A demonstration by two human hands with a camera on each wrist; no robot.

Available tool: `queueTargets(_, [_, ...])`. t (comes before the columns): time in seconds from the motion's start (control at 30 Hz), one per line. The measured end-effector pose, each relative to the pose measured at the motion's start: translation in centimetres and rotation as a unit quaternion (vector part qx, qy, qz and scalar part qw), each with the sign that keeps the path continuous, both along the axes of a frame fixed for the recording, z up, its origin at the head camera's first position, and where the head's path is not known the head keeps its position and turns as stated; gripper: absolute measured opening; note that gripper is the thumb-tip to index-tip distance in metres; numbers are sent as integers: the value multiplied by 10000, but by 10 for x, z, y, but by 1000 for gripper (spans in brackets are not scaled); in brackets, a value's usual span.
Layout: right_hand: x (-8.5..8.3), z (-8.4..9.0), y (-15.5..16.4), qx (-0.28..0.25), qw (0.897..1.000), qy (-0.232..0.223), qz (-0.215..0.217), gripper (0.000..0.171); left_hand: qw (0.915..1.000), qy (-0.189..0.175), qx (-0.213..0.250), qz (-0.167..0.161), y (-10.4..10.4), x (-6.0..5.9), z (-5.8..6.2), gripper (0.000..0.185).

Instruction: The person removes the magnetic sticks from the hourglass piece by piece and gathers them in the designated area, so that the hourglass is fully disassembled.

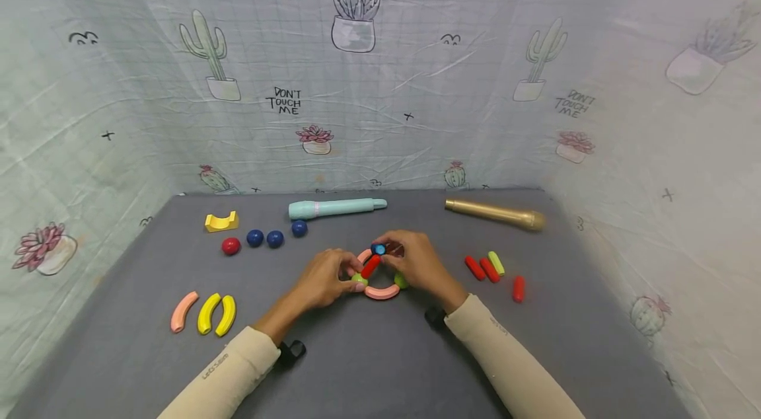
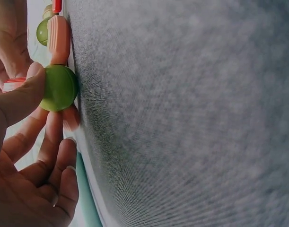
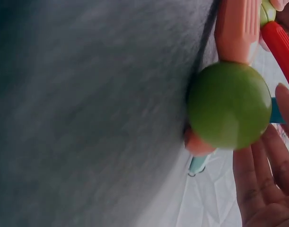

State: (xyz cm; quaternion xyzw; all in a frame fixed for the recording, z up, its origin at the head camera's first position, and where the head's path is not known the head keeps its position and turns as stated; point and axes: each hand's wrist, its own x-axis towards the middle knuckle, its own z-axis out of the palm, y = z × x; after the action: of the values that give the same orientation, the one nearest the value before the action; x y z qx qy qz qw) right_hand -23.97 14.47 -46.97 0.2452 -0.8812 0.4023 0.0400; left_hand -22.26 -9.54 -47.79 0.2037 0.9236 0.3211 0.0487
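Two hands worked a small toy ring (image 1: 381, 292) of pink curved pieces and green balls, just in front of the teal cylinder (image 1: 335, 207) on the gray table (image 1: 368, 366). The left hand (image 1: 324, 279) pinched a green ball (image 2: 59, 88); the right hand (image 1: 416, 262) curled around the ring's far side, beside a red stick (image 1: 370, 266).

My left arm: cream sleeve, reaching in from the lower left toward the middle.
My left hand (image 1: 324, 280): fingers curled, thumb (image 2: 21, 101) pressing inward, other fingertips bent beneath it.
My right arm: cream sleeve, coming in from the lower right.
My right hand (image 1: 416, 262): arched, fingers curled down, close opposite my left hand.
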Motion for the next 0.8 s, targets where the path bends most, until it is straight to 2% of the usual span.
queueTargets(0.2, [-4,-3,-6,0,9996,-73,-287,19,10000,26,72,36,2,0,-2,24])
queueTargets(0.4, [-2,-4,2,-257,9977,-389,-499,25,9999,0,104,-37,3,0,-2,24])
queueTargets(0.6, [1,0,26,-454,9942,-339,-917,28,10000,2,82,-4,2,2,-5,24])
queueTargets(0.8, [8,1,65,-154,9903,-391,-1321,23,9999,-22,118,45,0,4,-6,23])
